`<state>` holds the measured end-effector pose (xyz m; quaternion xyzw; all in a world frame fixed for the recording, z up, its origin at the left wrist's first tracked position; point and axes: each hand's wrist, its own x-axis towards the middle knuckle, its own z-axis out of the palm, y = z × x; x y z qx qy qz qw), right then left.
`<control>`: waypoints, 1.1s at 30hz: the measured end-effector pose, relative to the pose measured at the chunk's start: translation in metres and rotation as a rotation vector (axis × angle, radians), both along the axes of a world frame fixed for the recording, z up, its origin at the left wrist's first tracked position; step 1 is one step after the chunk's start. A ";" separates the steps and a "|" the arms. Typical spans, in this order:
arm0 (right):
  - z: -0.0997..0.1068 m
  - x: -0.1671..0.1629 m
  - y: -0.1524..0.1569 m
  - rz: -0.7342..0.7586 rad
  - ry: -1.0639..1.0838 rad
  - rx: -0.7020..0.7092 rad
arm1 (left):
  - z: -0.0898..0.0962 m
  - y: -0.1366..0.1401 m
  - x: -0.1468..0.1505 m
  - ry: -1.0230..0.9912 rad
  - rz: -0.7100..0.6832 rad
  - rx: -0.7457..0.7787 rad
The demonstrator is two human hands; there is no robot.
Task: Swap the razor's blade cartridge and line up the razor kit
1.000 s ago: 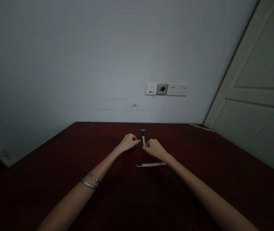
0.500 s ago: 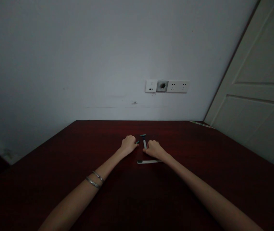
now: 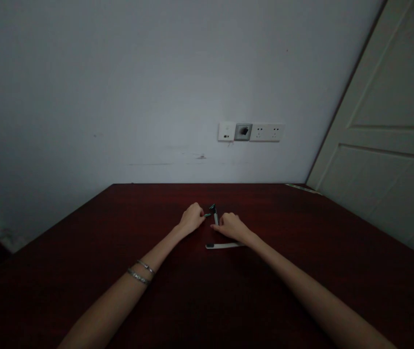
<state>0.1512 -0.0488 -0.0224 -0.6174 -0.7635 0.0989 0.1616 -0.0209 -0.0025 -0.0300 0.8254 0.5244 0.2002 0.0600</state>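
Over the middle of the table [image 3: 170,300], my right hand [image 3: 232,227] is closed around the lower handle of a razor [image 3: 216,218]. The razor's dark head [image 3: 213,208] points away from me and is turned slightly to the left. My left hand [image 3: 192,217] pinches a small dark-green piece [image 3: 207,214], which looks like a razor cartridge or cover. That piece is close beside the razor's neck; I cannot tell if they touch. Below the right hand lies a toothbrush-like white stick [image 3: 225,245] with a dark end at its left. My right wrist hides its other end.
The dark red table meets a pale wall [image 3: 156,97] at its far edge. Wall sockets [image 3: 265,132] are above the table. A white panelled door [image 3: 385,135] stands at the right. A thin pale strip [image 3: 303,189] lies at the far right corner.
The razor's head has tilted and turned to the left. My left hand's small piece has come nearer to it. The view has shifted slightly; the white stick stays in place.
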 end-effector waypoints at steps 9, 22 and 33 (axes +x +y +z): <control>0.025 0.041 0.022 0.178 0.490 0.058 | 0.017 -0.002 -0.008 -0.187 -0.329 0.212; 0.033 0.054 0.025 0.281 0.612 0.031 | 0.027 -0.019 0.002 -0.058 -0.467 0.332; 0.028 0.055 0.028 0.400 0.517 -0.141 | 0.023 -0.023 0.009 0.123 -0.543 0.489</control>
